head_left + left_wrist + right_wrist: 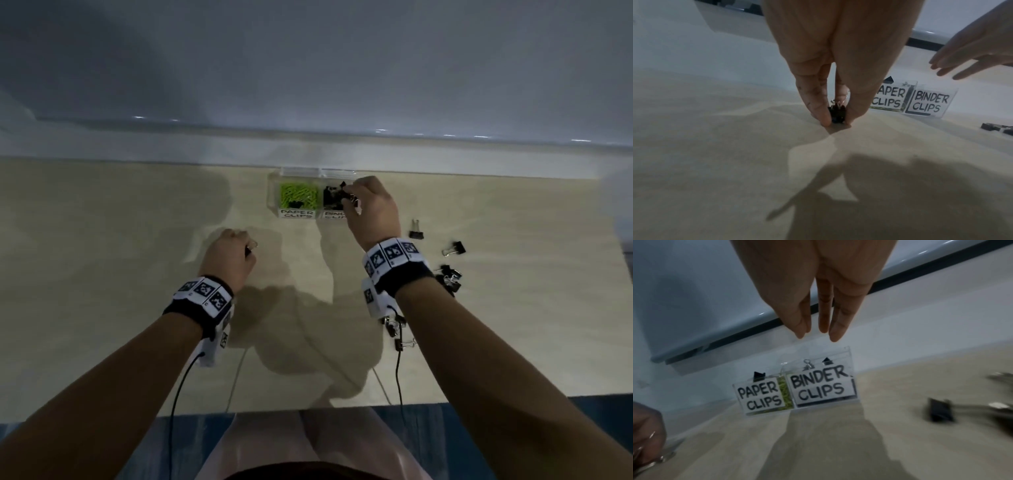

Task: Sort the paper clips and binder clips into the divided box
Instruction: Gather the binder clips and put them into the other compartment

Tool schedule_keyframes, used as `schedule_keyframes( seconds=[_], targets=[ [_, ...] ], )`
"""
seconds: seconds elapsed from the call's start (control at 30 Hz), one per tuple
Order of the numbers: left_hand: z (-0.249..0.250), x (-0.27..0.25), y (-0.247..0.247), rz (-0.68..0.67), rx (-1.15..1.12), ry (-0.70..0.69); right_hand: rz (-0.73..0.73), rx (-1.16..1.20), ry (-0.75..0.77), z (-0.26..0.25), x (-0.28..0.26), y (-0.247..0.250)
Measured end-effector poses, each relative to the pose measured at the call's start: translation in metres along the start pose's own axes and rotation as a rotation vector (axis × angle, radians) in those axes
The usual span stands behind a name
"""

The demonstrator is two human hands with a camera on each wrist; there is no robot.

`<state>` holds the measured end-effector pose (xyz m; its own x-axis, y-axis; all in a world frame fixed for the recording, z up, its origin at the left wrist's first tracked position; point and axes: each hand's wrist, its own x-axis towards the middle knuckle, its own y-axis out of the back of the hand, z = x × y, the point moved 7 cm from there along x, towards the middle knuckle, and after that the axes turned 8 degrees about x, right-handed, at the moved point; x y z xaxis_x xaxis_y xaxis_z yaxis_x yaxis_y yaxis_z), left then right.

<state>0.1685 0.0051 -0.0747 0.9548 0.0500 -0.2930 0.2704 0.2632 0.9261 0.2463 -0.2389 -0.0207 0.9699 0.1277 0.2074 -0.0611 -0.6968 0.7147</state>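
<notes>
Head view: divided box (274, 192) at table's far edge, middle; green paper clips (297, 196) plus one stray black clip in left compartment, black binder clips (331, 198) in right. Our right hand (371, 209) hovers over right compartment; wrist view shows fingers straight, released, holding nothing. Our left hand (836, 65) pinches binder clip (837, 115) against beige table (102, 274), toward box's near-left. Loose clips (452, 248) scattered toward right edge. Grey wall behind.

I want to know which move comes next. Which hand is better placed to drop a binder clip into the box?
Left. The left hand already pinches a binder clip on the table; the right hand hangs open over the divided box, apparently empty.
</notes>
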Motion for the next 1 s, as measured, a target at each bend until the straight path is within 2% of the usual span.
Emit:
schedule_keyframes(
  seconds=[0.13, 0.23, 0.3, 0.4, 0.5, 0.53, 0.6, 0.67, 0.73, 0.83, 0.9, 1.0],
  targets=[
    [0.038, 0.003, 0.018, 0.039, -0.077, -0.12, 0.093, -0.018, -0.134, 0.048, -0.031, 0.034],
    [0.094, 0.021, 0.04, 0.118, -0.147, -0.246, 0.031, -0.105, -0.344, 0.096, -0.048, 0.05],
    [0.134, 0.038, 0.054, 0.191, -0.151, -0.334, -0.014, -0.14, -0.401, 0.113, -0.051, 0.056],
    [0.175, 0.063, 0.05, 0.135, -0.067, -0.345, -0.091, -0.169, -0.41, 0.126, -0.045, 0.054],
    [0.188, 0.075, 0.034, 0.064, 0.09, -0.321, -0.223, -0.229, -0.431, 0.133, -0.043, 0.045],
    [0.189, 0.074, 0.031, 0.082, 0.126, -0.312, -0.213, -0.206, -0.422, 0.135, -0.043, 0.047],
    [0.196, 0.064, 0.029, 0.193, 0.139, -0.344, -0.098, -0.117, -0.399, 0.141, -0.047, 0.062],
    [0.213, 0.05, 0.022, 0.246, 0.076, -0.461, 0.038, -0.075, -0.396, 0.151, -0.056, 0.085],
    [0.234, 0.041, -0.001, 0.109, 0.023, -0.57, 0.109, -0.09, -0.406, 0.164, -0.067, 0.105],
    [0.256, 0.035, -0.04, -0.106, 0.065, -0.602, 0.07, -0.147, -0.401, 0.177, -0.081, 0.12],
    [0.261, 0.034, -0.057, -0.145, 0.087, -0.573, -0.006, -0.178, -0.384, 0.182, -0.085, 0.117],
    [0.262, 0.035, -0.064, -0.112, 0.09, -0.567, -0.052, -0.195, -0.372, 0.183, -0.089, 0.111]
  ],
)
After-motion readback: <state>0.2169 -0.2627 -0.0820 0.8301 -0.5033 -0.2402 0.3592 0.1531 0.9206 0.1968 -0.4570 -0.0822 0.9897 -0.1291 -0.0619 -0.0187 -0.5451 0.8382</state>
